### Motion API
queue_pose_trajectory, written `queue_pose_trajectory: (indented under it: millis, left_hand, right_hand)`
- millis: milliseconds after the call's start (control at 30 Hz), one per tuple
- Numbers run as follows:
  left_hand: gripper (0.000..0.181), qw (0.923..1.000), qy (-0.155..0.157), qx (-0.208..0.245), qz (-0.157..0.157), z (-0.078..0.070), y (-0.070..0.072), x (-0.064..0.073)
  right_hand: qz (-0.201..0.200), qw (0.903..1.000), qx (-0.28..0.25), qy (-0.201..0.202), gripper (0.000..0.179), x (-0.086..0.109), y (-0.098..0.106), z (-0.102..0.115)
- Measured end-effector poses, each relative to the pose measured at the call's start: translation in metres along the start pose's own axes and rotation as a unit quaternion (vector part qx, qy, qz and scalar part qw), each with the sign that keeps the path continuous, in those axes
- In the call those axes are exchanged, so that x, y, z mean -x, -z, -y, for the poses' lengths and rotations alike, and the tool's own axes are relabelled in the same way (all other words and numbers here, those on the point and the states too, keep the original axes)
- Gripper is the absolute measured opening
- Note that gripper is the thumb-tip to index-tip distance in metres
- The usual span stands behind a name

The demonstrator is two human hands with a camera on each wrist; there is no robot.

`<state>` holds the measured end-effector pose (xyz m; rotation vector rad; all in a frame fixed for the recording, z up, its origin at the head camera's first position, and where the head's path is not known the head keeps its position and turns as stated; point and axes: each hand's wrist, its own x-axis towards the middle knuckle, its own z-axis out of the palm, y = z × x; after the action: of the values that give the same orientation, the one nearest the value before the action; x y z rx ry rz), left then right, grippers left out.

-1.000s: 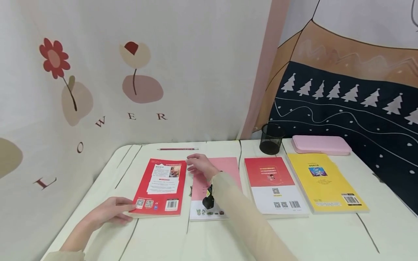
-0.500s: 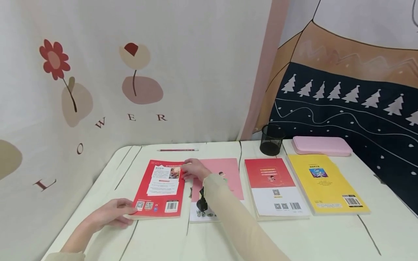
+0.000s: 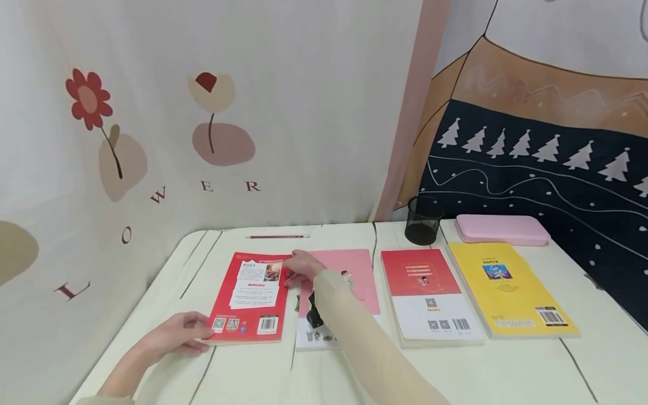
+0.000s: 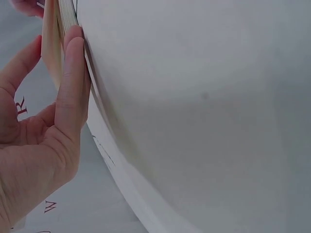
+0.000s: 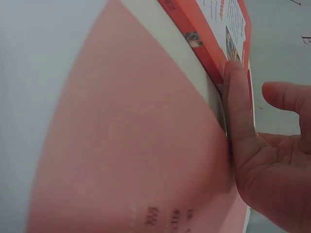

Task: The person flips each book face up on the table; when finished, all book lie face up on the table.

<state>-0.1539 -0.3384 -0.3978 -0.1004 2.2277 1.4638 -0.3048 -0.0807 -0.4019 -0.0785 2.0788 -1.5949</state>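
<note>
The red book (image 3: pixel 248 332) lies flat on the table at the left, back cover up. My left hand (image 3: pixel 174 337) pinches its lower left corner, thumb on the cover and fingers at the lower edge; the left wrist view shows the page block (image 4: pixel 67 14) between thumb and fingers. At the upper right of that book, my right hand (image 3: pixel 304 267) touches the side edge with extended fingers. In the right wrist view its thumb (image 5: pixel 282 94) stands apart from the book. The pink-and-white book (image 3: pixel 346 264) lies partly under my right forearm.
To the right lie a red-and-white book (image 3: pixel 417 275) and a yellow book (image 3: pixel 506 298). Behind them stand a black mesh pen cup (image 3: pixel 424 225) and a pink pencil case (image 3: pixel 501 228). A pencil (image 3: pixel 275 237) lies near the back edge, before the curtain.
My right hand has moved left and slightly down, from over the pink-and-white book to the red book's right edge. The left hand keeps its place at the corner.
</note>
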Motion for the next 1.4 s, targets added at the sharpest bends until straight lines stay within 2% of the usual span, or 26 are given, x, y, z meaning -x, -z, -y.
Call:
queue_pose_trajectory:
  millis: [167,300,567,867,1133,1267,1400]
  left_hand:
    - [0.048,1.0,0.001,-0.002,0.001,0.002,-0.001,0.002]
    - [0.048,1.0,-0.005,-0.003,-0.002,0.001,-0.001,0.001]
    - [0.047,0.9998,-0.012,-0.015,-0.007,0.001,0.0,0.001]
    - [0.047,0.9993,-0.012,-0.031,-0.016,0.001,0.0,0.001]
    - [0.05,0.9998,-0.018,-0.001,0.011,0.001,0.004,0.0]
    - [0.048,0.9993,-0.028,-0.001,0.024,-0.001,0.005,0.0]
    - [0.042,0.9984,-0.048,-0.001,0.03,-0.004,0.008,0.001]
  right_hand:
    - [0.016,0.9997,0.021,-0.001,0.062,-0.003,-0.001,-0.003]
    - [0.003,0.9993,0.038,0.002,0.059,-0.006,0.0,-0.003]
    - [-0.007,0.9979,0.052,0.039,0.047,-0.004,0.004,0.001]
    - [0.033,0.9936,-0.014,0.107,0.044,-0.002,0.013,-0.001]
    - [0.078,0.9816,-0.072,0.158,0.047,0.009,0.024,0.006]
    - [0.083,0.9775,-0.088,0.172,0.047,0.012,0.028,0.004]
    - [0.074,0.9775,-0.101,0.17,0.047,0.014,0.033,0.0]
